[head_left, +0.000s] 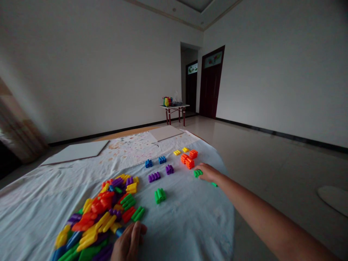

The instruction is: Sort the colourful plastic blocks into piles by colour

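My right hand (208, 172) reaches over the right part of the cloth, its fingers closed on a green block (198, 173). Under the wrist lies a small green piece (214, 184). Orange blocks (187, 161) sit just beyond the hand. At the bottom, my left hand (129, 241) rests with curled fingers beside a mixed pile of coloured blocks (102, 203); what its fingers hold, if anything, is hidden. Between the hands stands a green block group (160, 195), with purple blocks (154, 177) and blue blocks (162, 160) farther back.
Two flat boards, a white one (78, 152) at left and a pale one (166, 133) at the back, lie on the cloth (187, 214). Yellow blocks (177, 152) sit near the far edge. A small table (174, 107) with bags stands beyond, near a dark door (212, 83).
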Available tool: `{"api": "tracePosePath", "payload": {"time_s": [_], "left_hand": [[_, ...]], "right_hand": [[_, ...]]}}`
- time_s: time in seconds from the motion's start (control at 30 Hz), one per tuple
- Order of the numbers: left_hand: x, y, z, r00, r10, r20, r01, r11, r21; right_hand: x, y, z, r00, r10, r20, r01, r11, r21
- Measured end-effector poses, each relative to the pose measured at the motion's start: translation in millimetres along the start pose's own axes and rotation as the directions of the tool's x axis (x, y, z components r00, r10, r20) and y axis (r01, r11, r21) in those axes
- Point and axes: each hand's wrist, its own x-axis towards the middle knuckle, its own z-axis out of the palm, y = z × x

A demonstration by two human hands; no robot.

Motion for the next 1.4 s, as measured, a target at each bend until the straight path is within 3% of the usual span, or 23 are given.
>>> {"api": "tracePosePath", "payload": {"time_s": [0.2, 0.33, 0.43, 0.6, 0.73, 0.9, 1.03, 1.2, 1.4], "left_hand": [[-1.5, 4.1, 0.0, 1.0, -0.01, -0.013, 0.01, 1.0, -0.003], [-2.7, 4.8, -0.7, 1.0, -0.022, -0.017, 0.022, 1.0, -0.012], [-2.1, 1.7, -0.9, 1.0, -0.017, -0.022, 0.017, 1.0, -0.006], [0.6, -1.9, -1.3, 1.0, -0.008, -0.006, 0.008, 1.0, 0.002], [1.4, 1.8, -2.0, 1.0, 0.005, 0.006, -0.005, 1.0, 0.01], [0.0, 6.5, -1.7, 0.999, 0.015, -0.035, -0.015, 1.0, -0.003], [0.2, 5.6, -1.4, 0.999, 0.022, -0.024, -0.022, 1.0, 0.012], [-1.6, 9.0, -0.8, 0.999, 0.024, -0.027, -0.024, 1.0, -0.003], [-3.0, 10.7, 0.8, 0.999, 0.032, -0.038, -0.031, 0.999, 0.014]], "right_hand": [[3.3, -69.6, 31.4, 0.956, -0.293, 0.015, 0.288, 0.945, 0.153], [2.2, -87.2, 37.2, 0.95, -0.312, -0.006, 0.304, 0.922, 0.239], [-8.3, -74.5, 26.0, 0.968, -0.24, -0.069, 0.249, 0.928, 0.277], [-39.7, -20.0, 9.2, 0.966, -0.035, -0.257, 0.082, 0.981, 0.176], [-64.3, 18.2, 16.3, 0.943, 0.123, -0.308, -0.117, 0.992, 0.036], [-74.0, 27.7, 28.9, 0.942, 0.114, -0.315, -0.114, 0.993, 0.019], [-70.7, 2.6, 31.1, 0.943, 0.08, -0.323, -0.043, 0.992, 0.121], [-68.8, -52.8, 42.6, 0.97, -0.021, -0.241, 0.085, 0.962, 0.258], [-63.2, -99.6, 61.1, 0.981, -0.052, -0.189, 0.108, 0.947, 0.304]]}}
